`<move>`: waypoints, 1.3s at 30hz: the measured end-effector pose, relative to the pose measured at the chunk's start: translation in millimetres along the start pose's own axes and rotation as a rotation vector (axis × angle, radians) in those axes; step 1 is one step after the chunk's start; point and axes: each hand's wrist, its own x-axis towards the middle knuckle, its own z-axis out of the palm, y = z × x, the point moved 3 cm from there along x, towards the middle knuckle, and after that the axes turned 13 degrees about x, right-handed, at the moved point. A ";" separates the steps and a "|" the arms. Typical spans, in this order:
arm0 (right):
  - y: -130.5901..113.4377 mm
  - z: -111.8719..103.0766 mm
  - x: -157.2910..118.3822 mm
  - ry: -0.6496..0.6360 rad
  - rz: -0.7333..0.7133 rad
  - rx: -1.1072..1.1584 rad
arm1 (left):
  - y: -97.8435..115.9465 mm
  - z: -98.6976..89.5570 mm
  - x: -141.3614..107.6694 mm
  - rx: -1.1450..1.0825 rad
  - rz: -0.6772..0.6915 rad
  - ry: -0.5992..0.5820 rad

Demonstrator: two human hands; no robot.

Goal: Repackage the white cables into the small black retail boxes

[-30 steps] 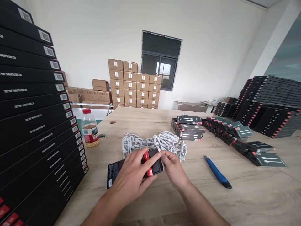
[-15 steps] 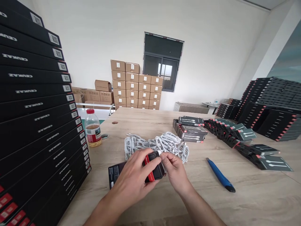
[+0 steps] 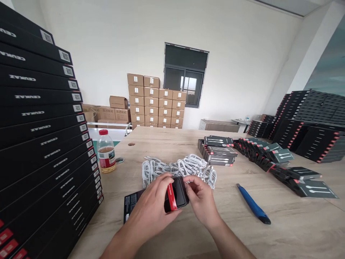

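My left hand (image 3: 152, 201) is wrapped round a small black box with a red edge (image 3: 171, 197), held above the table. A black inner tray (image 3: 181, 190) with a raised rim shows at the box's right side. Thumb and fingertips of my right hand (image 3: 201, 196) are pinched at the tray's upper right edge; whatever else lies between them is hidden. Just behind both hands lies a heap of coiled white cables (image 3: 178, 167). Partly under my left forearm is a flat dark printed box (image 3: 130, 203).
A tall stack of black boxes (image 3: 48, 144) rises at the left, beside a bottle (image 3: 107, 154). To the right lie a blue box cutter (image 3: 253, 203), a pile of small cable boxes (image 3: 219, 153) and a slanting row of boxes (image 3: 269, 154). Cartons (image 3: 151, 102) stand against the wall.
The white piece at my right fingertips is no longer visible. The black tray shows more fully, and my left fingers have drawn back from its face to the red edge.
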 end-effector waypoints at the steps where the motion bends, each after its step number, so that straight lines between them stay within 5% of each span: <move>1: 0.1 -0.3 0.4 0.005 0.000 0.001 | -0.5 0.9 -0.3 -0.004 -0.009 -0.006; 8: -2.9 -0.7 4.7 0.015 0.072 0.099 | -0.5 -1.2 0.4 0.024 -0.012 0.008; 14: 3.5 1.7 5.1 -0.017 0.314 0.313 | -2.4 -2.3 0.2 0.049 0.029 0.015; 20: -4.4 9.8 3.1 -0.157 0.240 0.278 | -11.0 -2.1 0.2 0.029 0.070 0.038; 27: 2.3 4.0 3.2 -0.104 0.345 0.556 | -9.8 -4.8 1.1 0.026 0.075 0.026; 39: 12.1 0.8 3.9 -0.137 0.331 0.501 | -10.9 -2.8 -1.1 0.126 0.066 0.026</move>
